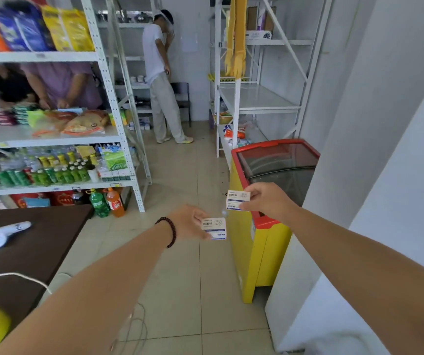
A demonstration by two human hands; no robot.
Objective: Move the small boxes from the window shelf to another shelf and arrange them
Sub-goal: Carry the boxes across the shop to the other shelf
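Head view, taking the red-and-yellow chest freezer [262, 252] as landmark: both arms reach out over the tiled floor [185, 290] just beside it. Left hand [189, 222] (a dark bead bracelet [170, 230] on its wrist) is clamped on one small white box [216, 228], held in the air left of the freezer's front corner. Right hand [267, 199] is closed on two small boxes [237, 200] stacked together, in front of the freezer's red rim. Beyond the freezer stands a white shelf [257, 98], mostly bare. Well left of it, a dark desk [39, 239] and a stocked shelf [52, 139] with bottles.
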